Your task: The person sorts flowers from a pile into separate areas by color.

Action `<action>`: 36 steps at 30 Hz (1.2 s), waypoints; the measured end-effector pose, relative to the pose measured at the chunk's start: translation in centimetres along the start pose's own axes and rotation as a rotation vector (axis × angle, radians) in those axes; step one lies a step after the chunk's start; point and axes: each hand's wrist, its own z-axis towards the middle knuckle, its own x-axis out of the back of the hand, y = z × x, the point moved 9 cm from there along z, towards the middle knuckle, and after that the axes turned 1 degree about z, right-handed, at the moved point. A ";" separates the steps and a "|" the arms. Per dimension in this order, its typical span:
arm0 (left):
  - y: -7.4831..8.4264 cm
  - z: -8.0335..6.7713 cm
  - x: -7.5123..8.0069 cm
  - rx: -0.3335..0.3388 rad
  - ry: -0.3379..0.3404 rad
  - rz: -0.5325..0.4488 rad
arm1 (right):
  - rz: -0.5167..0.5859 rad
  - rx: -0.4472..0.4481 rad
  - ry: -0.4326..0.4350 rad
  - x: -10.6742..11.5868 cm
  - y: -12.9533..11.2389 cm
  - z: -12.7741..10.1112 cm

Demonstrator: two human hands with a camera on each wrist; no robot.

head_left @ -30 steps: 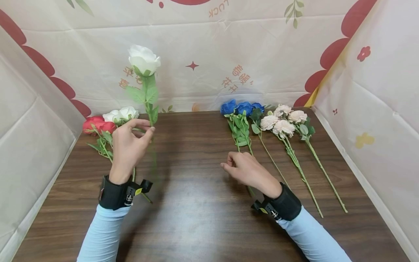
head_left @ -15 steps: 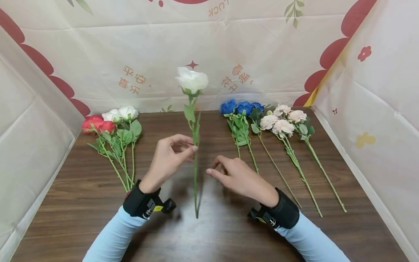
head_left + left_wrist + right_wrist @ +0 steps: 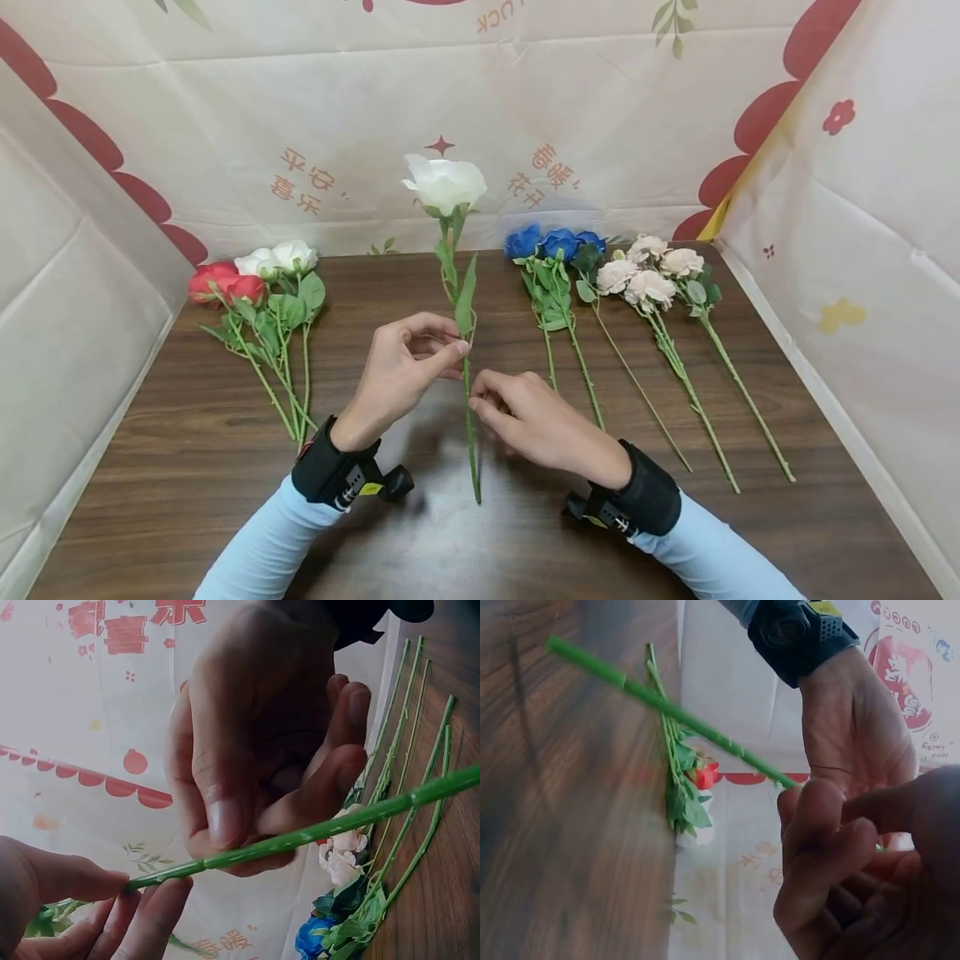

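Observation:
A white artificial rose [image 3: 446,185] stands nearly upright over the middle of the table, its stem pointing down. My left hand [image 3: 397,379] pinches the stem between thumb and fingers, just below the leaves. Lower down, my right hand [image 3: 543,425] has its thumb and index finger on the same stem. The left wrist view shows the green stem [image 3: 322,832] running between the thumb and index finger of that hand. In the right wrist view, the bare lower stem [image 3: 675,710] reaches out past the curled fingers.
Red roses [image 3: 225,283] and white roses [image 3: 294,257] lie bunched at the left on the wooden table [image 3: 187,492]. At the right lie blue roses [image 3: 558,243] and pale pink flowers [image 3: 649,289], stems toward the front. A printed cloth [image 3: 360,100] encloses the back and sides.
My left hand has carried the white rose from above the left bunch to the middle and lowered it. My right hand has moved left and taken the stem.

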 end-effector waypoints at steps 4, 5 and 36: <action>0.2 0.0 0.1 -0.013 0.011 -0.011 | -0.013 0.034 -0.010 -0.4 -0.2 0.0; 0.2 0.0 0.2 -0.016 0.014 -0.014 | -0.015 0.045 -0.004 -0.4 -0.3 0.1; -2.4 1.6 2.3 0.091 -0.016 0.188 | -0.055 -0.341 0.099 3.4 9.6 4.9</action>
